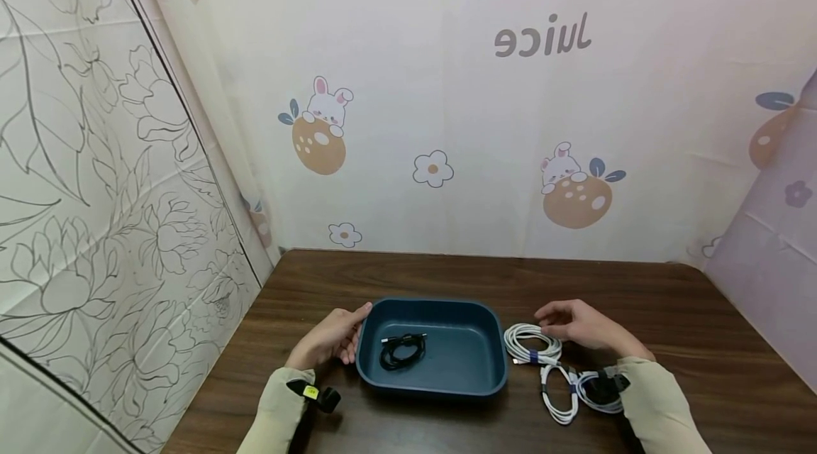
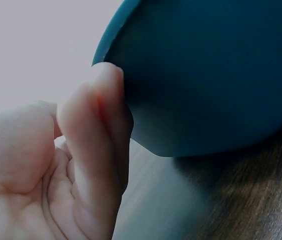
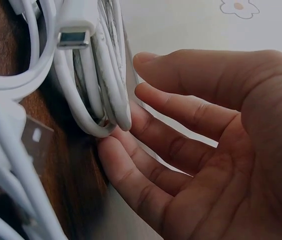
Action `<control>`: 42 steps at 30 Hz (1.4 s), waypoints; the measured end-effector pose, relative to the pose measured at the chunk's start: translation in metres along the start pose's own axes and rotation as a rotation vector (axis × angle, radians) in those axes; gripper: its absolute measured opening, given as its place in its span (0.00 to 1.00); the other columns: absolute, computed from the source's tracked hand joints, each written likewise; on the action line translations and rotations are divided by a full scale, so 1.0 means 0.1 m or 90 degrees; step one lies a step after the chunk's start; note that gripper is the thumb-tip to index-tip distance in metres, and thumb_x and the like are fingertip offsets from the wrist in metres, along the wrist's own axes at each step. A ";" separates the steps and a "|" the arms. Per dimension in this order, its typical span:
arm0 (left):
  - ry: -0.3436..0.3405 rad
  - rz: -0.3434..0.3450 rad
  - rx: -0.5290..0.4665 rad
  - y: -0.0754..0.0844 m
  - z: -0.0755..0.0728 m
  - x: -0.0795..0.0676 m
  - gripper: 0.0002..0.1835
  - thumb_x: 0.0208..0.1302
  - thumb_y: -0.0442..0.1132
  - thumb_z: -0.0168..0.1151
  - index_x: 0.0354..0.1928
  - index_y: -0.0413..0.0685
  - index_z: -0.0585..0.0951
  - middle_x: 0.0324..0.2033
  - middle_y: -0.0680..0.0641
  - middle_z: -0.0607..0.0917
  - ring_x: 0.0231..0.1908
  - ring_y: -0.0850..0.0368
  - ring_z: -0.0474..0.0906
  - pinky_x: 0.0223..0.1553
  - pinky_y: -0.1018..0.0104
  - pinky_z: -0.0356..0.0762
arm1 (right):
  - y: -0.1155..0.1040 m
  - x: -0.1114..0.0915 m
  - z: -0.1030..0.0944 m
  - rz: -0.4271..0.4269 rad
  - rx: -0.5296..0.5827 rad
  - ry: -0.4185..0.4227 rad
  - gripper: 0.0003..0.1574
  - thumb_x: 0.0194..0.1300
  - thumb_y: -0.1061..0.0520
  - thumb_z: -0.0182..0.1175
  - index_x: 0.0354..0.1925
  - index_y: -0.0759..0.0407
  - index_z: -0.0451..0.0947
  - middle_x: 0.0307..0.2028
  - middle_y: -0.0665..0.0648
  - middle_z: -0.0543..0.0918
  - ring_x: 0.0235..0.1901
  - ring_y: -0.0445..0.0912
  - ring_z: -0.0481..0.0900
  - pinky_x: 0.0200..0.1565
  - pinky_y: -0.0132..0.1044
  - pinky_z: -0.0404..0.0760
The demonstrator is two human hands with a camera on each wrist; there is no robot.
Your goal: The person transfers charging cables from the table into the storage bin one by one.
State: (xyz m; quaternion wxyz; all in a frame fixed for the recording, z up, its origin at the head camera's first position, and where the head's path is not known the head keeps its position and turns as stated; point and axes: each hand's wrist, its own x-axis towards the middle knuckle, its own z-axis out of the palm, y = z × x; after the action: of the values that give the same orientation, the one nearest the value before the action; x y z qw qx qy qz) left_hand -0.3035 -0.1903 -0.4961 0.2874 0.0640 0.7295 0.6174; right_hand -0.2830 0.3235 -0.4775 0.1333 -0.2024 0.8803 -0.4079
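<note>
A dark blue rectangular tray sits on the table with a coiled black cable inside its left half. My left hand holds the tray's left edge, thumb at the rim and fingers bent against the outer wall; the left wrist view shows those fingers at the tray's side. To the right of the tray lies a coiled white cable. My right hand is beside it, fingertips at the coil's edge and thumb apart from it. A connector shows on that coil.
Two more white cable coils, a middle one and one partly hidden under the right wrist, lie nearer the front. The brown wooden table meets a patterned curtain at its back edge.
</note>
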 end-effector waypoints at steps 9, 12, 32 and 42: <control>0.002 -0.003 0.000 0.00 0.00 0.01 0.36 0.73 0.70 0.51 0.19 0.47 0.77 0.12 0.52 0.78 0.10 0.63 0.75 0.15 0.70 0.78 | -0.01 0.00 0.00 -0.009 -0.027 -0.003 0.18 0.70 0.58 0.65 0.54 0.67 0.81 0.45 0.59 0.86 0.37 0.37 0.78 0.37 0.31 0.79; 0.003 -0.003 0.002 0.00 0.00 0.01 0.36 0.72 0.70 0.51 0.19 0.47 0.77 0.12 0.52 0.78 0.10 0.63 0.75 0.15 0.70 0.78 | 0.00 -0.01 0.01 -0.008 -0.037 -0.003 0.17 0.70 0.58 0.66 0.53 0.66 0.82 0.45 0.58 0.87 0.37 0.38 0.78 0.37 0.31 0.79; 0.006 -0.004 0.006 0.00 0.00 0.00 0.35 0.72 0.70 0.51 0.20 0.47 0.77 0.13 0.52 0.78 0.11 0.64 0.75 0.15 0.71 0.77 | 0.02 0.01 0.01 -0.012 -0.069 0.006 0.12 0.68 0.59 0.67 0.48 0.61 0.85 0.43 0.56 0.88 0.38 0.36 0.80 0.39 0.31 0.81; 0.010 0.000 0.010 0.00 0.01 -0.02 0.36 0.72 0.70 0.52 0.19 0.48 0.77 0.13 0.52 0.78 0.11 0.64 0.75 0.15 0.71 0.77 | -0.02 -0.01 0.02 -0.011 -0.064 0.007 0.12 0.68 0.60 0.66 0.49 0.62 0.85 0.43 0.56 0.88 0.38 0.38 0.79 0.38 0.31 0.80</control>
State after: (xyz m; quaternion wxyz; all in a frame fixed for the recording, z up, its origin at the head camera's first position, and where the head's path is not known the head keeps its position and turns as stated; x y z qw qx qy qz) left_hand -0.3012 -0.1901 -0.4955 0.2814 0.0611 0.7363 0.6123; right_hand -0.2809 0.3219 -0.4771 0.1150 -0.2142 0.8985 -0.3655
